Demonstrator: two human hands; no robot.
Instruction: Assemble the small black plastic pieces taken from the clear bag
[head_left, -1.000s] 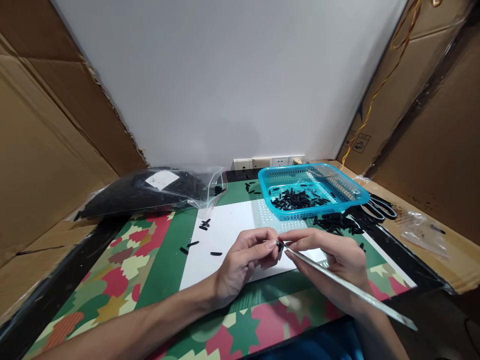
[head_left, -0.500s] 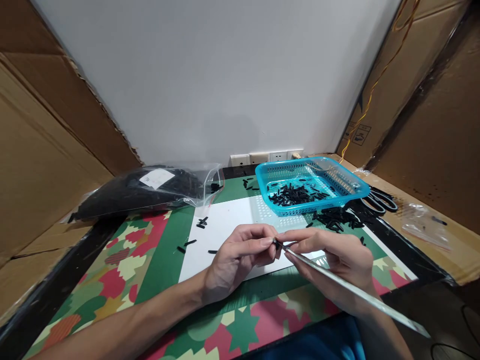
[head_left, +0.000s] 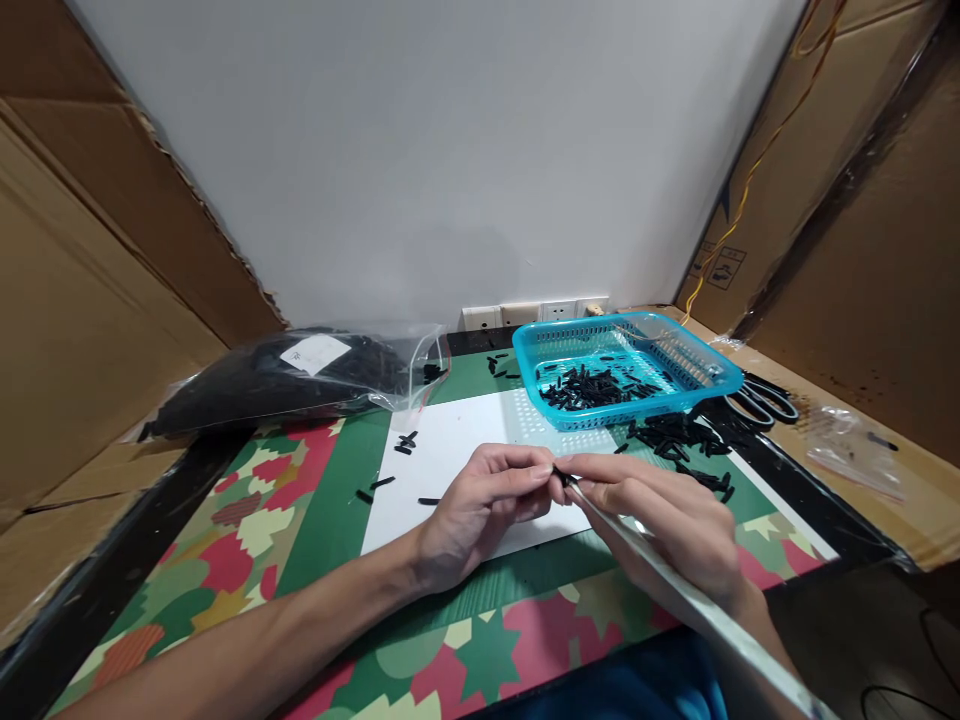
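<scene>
My left hand (head_left: 480, 505) pinches a small black piece (head_left: 559, 473) between thumb and fingertips above a white sheet (head_left: 450, 450). My right hand (head_left: 667, 520) holds a long thin metal rod (head_left: 675, 585), its tip meeting the black piece where both hands touch. The rod runs back past my wrist toward the lower right. A blue plastic basket (head_left: 697, 355) holding several black pieces stands just beyond my right hand. More black pieces (head_left: 679, 440) lie loose in front of the basket.
A clear bag (head_left: 300, 375) full of black parts lies at the back left. Scissors (head_left: 765, 400) rest right of the basket, with a small clear bag (head_left: 851, 450) farther right. A few black pieces (head_left: 405, 445) dot the white sheet. Cardboard walls flank both sides; wall sockets (head_left: 532, 312) sit behind.
Both hands stayed together over the sheet. My right hand turned so the rod's far end dropped toward the lower right corner. The view shifted slightly.
</scene>
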